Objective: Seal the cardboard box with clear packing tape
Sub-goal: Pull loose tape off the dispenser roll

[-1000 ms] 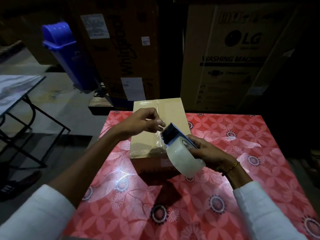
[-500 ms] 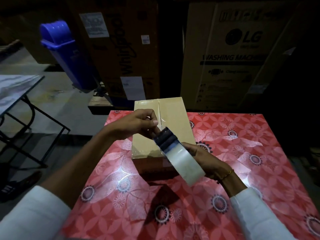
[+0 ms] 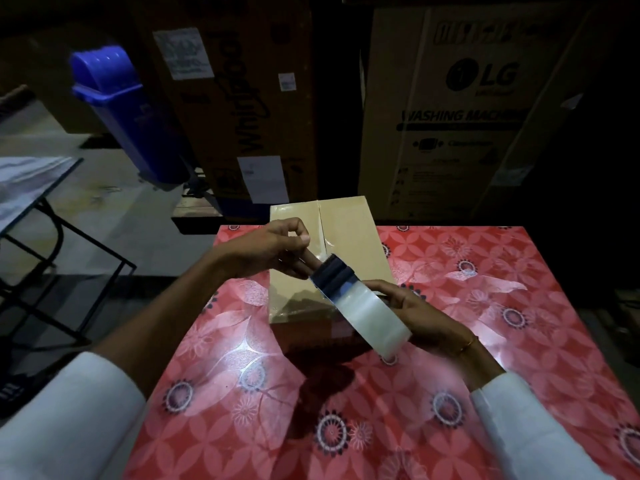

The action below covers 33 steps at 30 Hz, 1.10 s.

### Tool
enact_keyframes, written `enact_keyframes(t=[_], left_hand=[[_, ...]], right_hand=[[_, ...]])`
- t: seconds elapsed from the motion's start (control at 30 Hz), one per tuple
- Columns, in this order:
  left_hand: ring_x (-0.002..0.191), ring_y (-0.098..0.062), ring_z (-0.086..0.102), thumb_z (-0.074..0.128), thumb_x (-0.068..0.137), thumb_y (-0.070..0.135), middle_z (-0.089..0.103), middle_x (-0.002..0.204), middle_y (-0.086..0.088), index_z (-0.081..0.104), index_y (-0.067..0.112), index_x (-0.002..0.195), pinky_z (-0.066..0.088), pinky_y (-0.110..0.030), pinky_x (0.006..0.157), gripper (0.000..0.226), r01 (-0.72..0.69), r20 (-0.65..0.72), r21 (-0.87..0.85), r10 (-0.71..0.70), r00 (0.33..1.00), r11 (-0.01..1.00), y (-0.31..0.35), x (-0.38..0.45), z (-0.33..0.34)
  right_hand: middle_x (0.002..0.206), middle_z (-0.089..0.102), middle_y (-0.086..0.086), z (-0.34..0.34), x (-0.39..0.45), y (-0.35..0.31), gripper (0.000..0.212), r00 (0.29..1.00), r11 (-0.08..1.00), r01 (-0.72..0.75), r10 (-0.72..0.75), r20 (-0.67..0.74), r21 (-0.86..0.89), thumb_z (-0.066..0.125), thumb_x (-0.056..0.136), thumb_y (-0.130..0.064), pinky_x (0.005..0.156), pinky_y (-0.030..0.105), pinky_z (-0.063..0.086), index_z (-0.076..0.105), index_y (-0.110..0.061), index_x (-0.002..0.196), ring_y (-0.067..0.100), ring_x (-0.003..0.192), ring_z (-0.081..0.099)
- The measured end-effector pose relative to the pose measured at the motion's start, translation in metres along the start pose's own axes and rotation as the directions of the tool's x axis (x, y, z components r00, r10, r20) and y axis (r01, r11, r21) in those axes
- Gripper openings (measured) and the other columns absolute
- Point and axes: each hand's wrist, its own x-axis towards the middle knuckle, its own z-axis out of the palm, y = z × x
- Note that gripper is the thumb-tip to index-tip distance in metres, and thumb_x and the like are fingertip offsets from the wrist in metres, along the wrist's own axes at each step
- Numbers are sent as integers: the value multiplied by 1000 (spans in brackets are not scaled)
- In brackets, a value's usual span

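A small cardboard box (image 3: 349,233) with closed flaps sits on the red flowered tablecloth (image 3: 485,306), its centre seam running away from me. My right hand (image 3: 419,313) grips a roll of clear packing tape (image 3: 370,317) in a dark blue dispenser, held above the box's near end. My left hand (image 3: 273,247) hovers over the box's left half, its fingers pinched at the tape's loose end by the dispenser's mouth. The near right part of the box is hidden behind the roll.
Two tall appliance cartons (image 3: 460,109) stand behind the table. A blue swing-lid bin (image 3: 124,112) leans at the back left. A metal-framed side table (image 3: 31,188) stands at the left on the concrete floor.
My right hand has tilted the tape roll flatter and shifted it slightly right and up. My left hand's fingers have moved closer to the dispenser's mouth.
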Motion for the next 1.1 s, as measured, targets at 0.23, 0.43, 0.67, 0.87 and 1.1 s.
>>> enact_keyframes(t=[0.23,0.43,0.67,0.87,1.1], left_hand=[[96,-22,73,53,100,18,76,102,-10,52,12,93,54,-42,85,10,-76,-247,223,132,960,972,-24,22,-12],[78,-15,68,58,97,16,72,84,-9,59,9,91,54,-34,74,9,-106,-371,22,107,922,994,-53,33,-10],[68,-16,65,64,93,16,67,78,-11,64,8,88,55,-33,61,9,-52,-371,100,86,925,994,-55,46,-23],[56,-22,53,65,93,16,60,67,-11,61,2,85,47,-30,48,16,-64,-435,25,68,898,998,-62,54,-21],[58,-25,55,65,92,16,59,67,-11,60,3,85,49,-32,49,15,-49,-413,49,65,909,998,-61,61,-28]], right_hand=[[110,72,6,-18,24,-32,18,989,930,8,-60,-132,-368,57,99,-22,76,26,51,69,-28,111,15,94,67],[124,68,8,-50,52,-48,30,994,855,-110,89,-66,-506,54,100,-10,78,23,58,64,-13,128,22,109,66],[111,74,20,-61,71,-49,26,984,780,-99,170,57,-618,63,90,3,86,49,57,73,-2,113,32,97,72],[99,77,11,-67,90,-60,19,994,427,-36,105,10,-903,69,85,-6,78,45,60,76,-7,103,30,88,73],[96,76,5,-76,99,-67,14,991,428,10,-125,-49,-904,66,91,-13,64,24,44,76,-10,100,10,77,65]])
